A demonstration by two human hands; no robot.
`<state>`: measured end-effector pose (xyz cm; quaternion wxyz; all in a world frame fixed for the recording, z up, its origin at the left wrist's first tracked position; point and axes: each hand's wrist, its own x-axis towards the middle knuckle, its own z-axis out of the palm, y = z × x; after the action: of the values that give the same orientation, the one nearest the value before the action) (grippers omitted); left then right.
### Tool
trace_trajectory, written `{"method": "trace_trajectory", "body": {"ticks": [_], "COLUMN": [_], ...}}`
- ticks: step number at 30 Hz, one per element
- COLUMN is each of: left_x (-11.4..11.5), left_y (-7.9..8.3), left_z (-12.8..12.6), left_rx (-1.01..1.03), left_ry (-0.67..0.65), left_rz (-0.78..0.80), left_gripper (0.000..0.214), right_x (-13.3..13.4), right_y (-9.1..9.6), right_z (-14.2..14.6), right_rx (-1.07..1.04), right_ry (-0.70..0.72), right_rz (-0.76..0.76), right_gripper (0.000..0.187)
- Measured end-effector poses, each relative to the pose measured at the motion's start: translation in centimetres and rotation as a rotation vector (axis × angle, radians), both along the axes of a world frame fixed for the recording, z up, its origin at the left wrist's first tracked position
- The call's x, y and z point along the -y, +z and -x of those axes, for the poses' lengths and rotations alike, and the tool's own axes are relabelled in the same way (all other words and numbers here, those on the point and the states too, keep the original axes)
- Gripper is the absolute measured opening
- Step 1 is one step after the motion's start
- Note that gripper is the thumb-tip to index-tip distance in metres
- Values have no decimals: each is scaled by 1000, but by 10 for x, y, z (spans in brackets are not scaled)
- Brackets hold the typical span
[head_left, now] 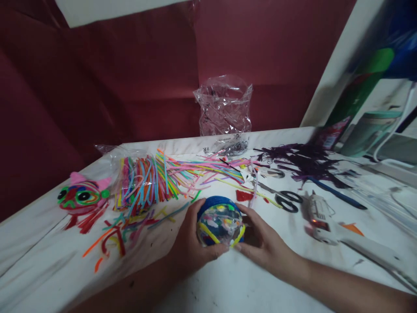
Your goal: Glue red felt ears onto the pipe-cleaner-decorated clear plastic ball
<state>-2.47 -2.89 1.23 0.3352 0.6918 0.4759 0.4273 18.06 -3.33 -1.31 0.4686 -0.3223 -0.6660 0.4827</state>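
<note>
Between my two hands is a round craft ball (221,222), a clear-looking, multicoloured middle ringed by a blue fuzzy band, with yellow pipe cleaner strips on it. My left hand (194,239) wraps its left side, thumb along the lower edge. On the other side my right hand (260,238) grips it with fingers and thumb. The ball's underside is hidden. To the left, a finished-looking animal face (83,196) has pink ears, green eyes and red tassels. Cut pipe cleaner pieces (114,239) lie scattered nearer my left forearm.
A bundle of coloured pipe cleaners (146,180) spreads behind the ball. Black-handled scissors (288,201), a hot glue gun (325,228), a dark blue slim tool (339,194) and purple strands (302,163) lie to the right. A clear plastic bag (224,108) stands against the red backdrop.
</note>
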Motion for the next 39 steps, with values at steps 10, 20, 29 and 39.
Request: {"method": "trace_trajectory", "body": {"ticks": [10, 20, 29, 39], "left_x": [0, -7, 4, 26], "left_y": [-1, -6, -4, -7], "left_z": [-2, 1, -5, -7], "left_rx": [19, -133, -100, -221], "left_ry": [9, 79, 99, -309], "left_rz": [-33, -162, -165, -613], "left_gripper": [90, 75, 76, 90], "right_x": [2, -8, -52, -114], "right_y": [3, 44, 105, 126], "right_z": [-1, -17, -76, -86], "right_rx": [-5, 184, 476, 205], "right_ry": [38, -74, -579, -660], "right_rz": [29, -147, -242, -336], "right_gripper": [59, 59, 26, 34]}}
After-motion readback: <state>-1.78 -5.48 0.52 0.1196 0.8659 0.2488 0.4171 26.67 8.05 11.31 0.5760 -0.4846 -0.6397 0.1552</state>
